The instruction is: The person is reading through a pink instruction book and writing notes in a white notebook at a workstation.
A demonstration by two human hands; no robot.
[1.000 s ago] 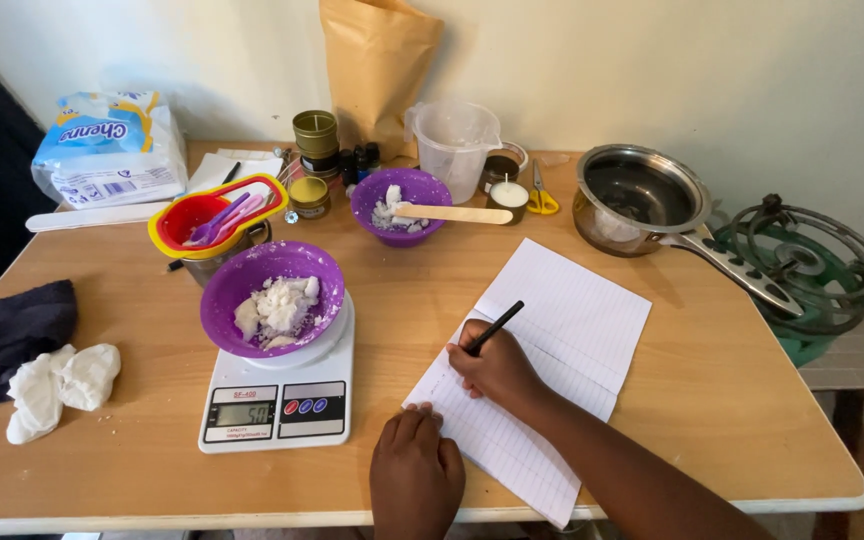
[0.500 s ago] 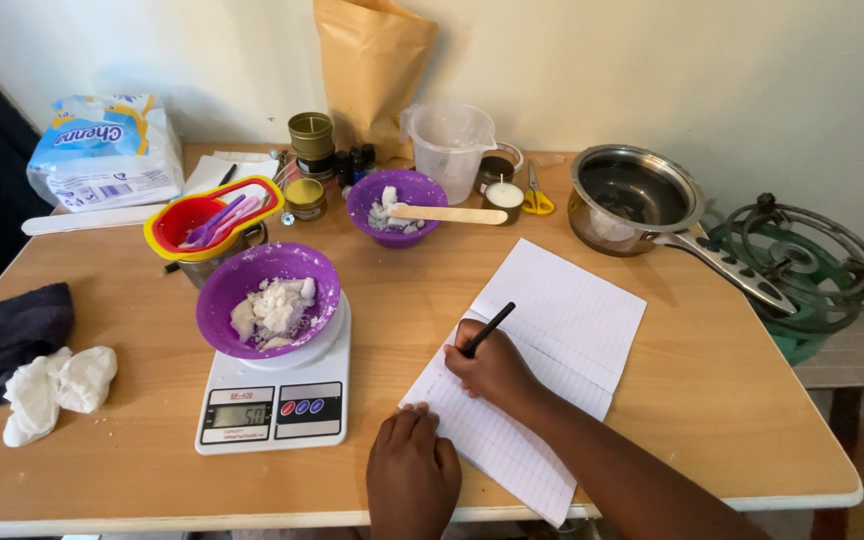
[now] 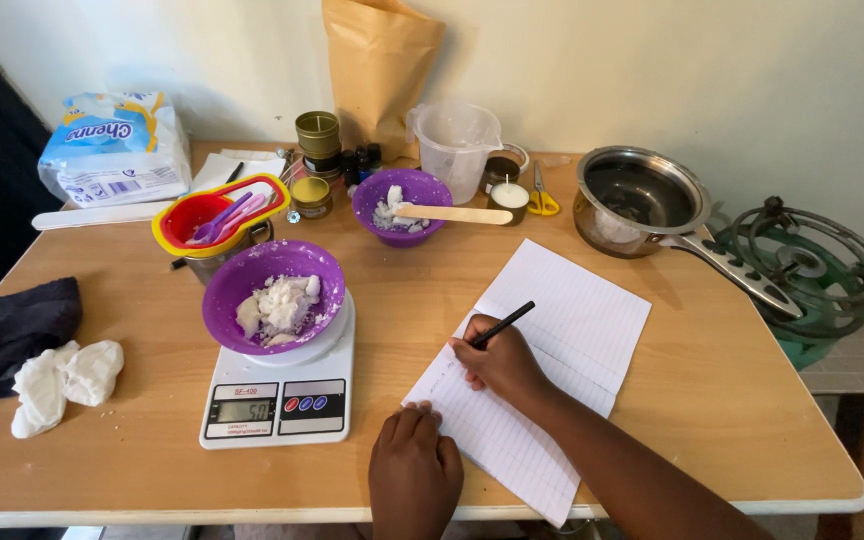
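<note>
My right hand point(image 3: 500, 362) grips a black pen point(image 3: 501, 324), its tip resting on a lined sheet of paper point(image 3: 552, 345) that lies on the wooden table point(image 3: 702, 400). My left hand point(image 3: 415, 472) rests flat on the paper's near left corner, fingers together, holding nothing. To the left of the paper a purple bowl point(image 3: 272, 295) with white waxy chunks sits on a white digital kitchen scale point(image 3: 280, 398).
At the back stand a smaller purple bowl point(image 3: 401, 205) with a wooden stick, a clear measuring jug point(image 3: 455, 148), small tins point(image 3: 318, 133), a brown paper bag point(image 3: 380, 60), scissors point(image 3: 541, 195) and a steel saucepan point(image 3: 642, 202). A green gas burner point(image 3: 812, 275) sits right; stacked coloured cups point(image 3: 217, 212), tissue pack point(image 3: 117, 148) and cloths point(image 3: 62, 380) left.
The right hand and pen have stayed over the same spot on the paper with only slight movement. The left hand has not moved.
</note>
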